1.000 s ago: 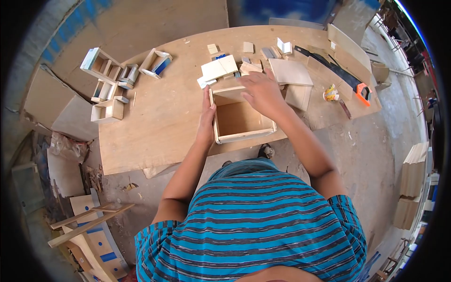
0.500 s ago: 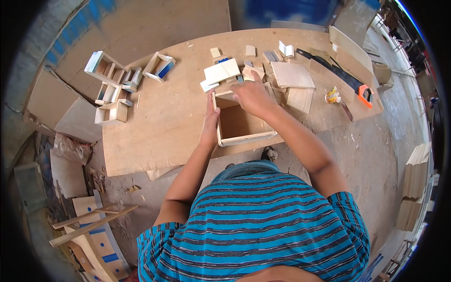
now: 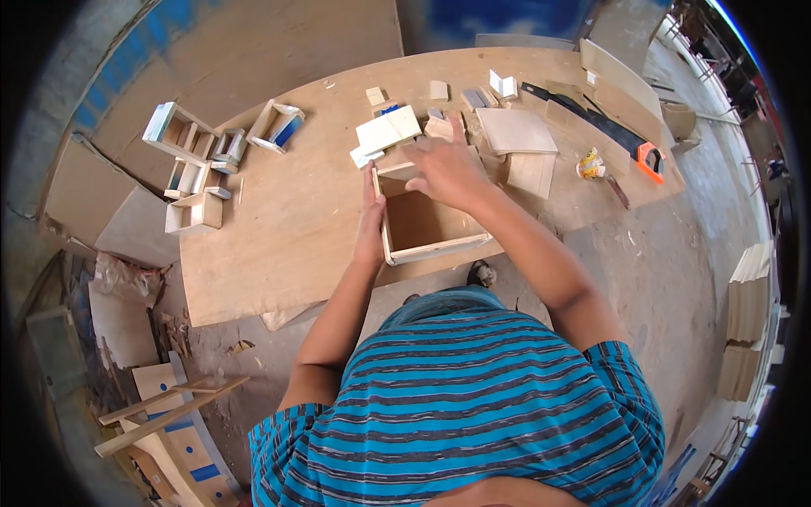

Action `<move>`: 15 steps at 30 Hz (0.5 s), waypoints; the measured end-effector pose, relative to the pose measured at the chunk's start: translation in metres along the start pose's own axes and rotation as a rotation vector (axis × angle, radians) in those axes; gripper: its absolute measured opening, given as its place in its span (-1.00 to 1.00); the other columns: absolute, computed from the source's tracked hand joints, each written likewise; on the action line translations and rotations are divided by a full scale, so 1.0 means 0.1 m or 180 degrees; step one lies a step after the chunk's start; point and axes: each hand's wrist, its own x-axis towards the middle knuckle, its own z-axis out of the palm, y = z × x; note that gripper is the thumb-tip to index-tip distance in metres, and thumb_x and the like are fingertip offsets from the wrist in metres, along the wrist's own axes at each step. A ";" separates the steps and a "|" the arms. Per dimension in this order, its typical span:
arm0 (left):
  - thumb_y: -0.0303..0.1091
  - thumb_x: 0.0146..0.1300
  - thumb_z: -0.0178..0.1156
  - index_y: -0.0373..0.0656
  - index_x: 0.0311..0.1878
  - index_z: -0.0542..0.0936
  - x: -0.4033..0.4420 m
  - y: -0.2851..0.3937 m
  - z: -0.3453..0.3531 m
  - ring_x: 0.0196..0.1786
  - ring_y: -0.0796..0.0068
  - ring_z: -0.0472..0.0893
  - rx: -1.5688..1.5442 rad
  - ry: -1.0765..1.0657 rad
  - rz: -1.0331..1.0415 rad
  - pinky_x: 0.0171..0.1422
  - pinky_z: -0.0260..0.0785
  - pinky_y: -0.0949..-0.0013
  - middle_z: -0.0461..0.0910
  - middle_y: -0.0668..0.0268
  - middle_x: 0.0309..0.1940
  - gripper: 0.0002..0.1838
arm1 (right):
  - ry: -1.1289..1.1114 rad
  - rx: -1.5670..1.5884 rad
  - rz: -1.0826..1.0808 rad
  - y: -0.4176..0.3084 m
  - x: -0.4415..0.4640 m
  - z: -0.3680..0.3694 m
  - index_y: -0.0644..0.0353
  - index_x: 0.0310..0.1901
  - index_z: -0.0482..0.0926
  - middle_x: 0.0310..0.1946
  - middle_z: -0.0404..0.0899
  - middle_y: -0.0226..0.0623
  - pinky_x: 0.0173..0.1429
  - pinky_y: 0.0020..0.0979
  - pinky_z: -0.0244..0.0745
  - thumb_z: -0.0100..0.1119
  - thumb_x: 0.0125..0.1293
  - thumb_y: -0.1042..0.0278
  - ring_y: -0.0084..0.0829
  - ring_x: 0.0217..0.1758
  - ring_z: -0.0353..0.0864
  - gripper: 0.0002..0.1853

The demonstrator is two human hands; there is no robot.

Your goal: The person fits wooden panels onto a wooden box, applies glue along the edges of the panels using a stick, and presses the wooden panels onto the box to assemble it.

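Observation:
An open-topped wooden box (image 3: 441, 248) sits near the front edge of the table, its hollow inside facing up. My left hand (image 3: 370, 226) grips its left wall, fingers along the outside and thumb at the rim. Over the far rim hangs my right hand (image 3: 452, 173), thumb and fingers spread apart, the index finger pointing away from me. It covers part of the box's far right side, and I see nothing held in it. Just beyond the fingers lie a pale wooden board (image 3: 389, 128) and small wood blocks (image 3: 439, 128).
Small wooden boxes (image 3: 193, 213) are grouped at the table's left. On the right lie a square panel (image 3: 519, 132), a handsaw with an orange handle (image 3: 650, 160), a yellow-and-white container (image 3: 590, 164) and a dark narrow tool (image 3: 618, 193). Wood strips (image 3: 173, 410) lean at lower left.
My right hand's thumb and fingers have spread apart at the box's far rim. My left hand keeps its hold on the left wall. The whole view has shifted slightly.

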 end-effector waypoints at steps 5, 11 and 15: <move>-0.09 0.45 -0.33 -0.13 0.53 -0.19 0.00 0.08 -0.03 0.57 0.34 -0.22 -0.0964 0.0235 -0.0295 0.59 -0.39 0.34 -0.23 0.22 0.55 -0.32 | 0.1241 0.2475 0.1149 0.30 -0.24 -0.08 0.16 0.28 0.40 0.26 0.40 -0.03 0.48 -0.18 0.04 0.03 0.39 0.07 -0.26 0.34 0.38 -0.49; -0.06 0.46 -0.32 -0.14 0.53 -0.19 0.02 0.04 -0.03 0.57 0.34 -0.21 -0.0952 0.0246 -0.0310 0.58 -0.38 0.32 -0.23 0.23 0.55 -0.31 | 0.0681 0.4743 0.1962 0.55 -0.50 0.29 0.24 0.34 0.31 0.36 0.30 -0.26 0.44 -0.43 0.07 -0.17 0.50 -0.03 -0.43 0.41 0.22 -0.42; -0.03 0.46 -0.32 -0.14 0.53 -0.18 0.01 0.03 0.00 0.57 0.34 -0.20 -0.0861 0.0213 -0.0297 0.58 -0.37 0.31 -0.22 0.24 0.55 -0.30 | 0.0691 0.5321 0.1730 0.59 -0.55 0.49 0.21 0.32 0.34 0.34 0.30 -0.28 0.43 -0.42 0.08 -0.14 0.49 -0.04 -0.45 0.38 0.23 -0.44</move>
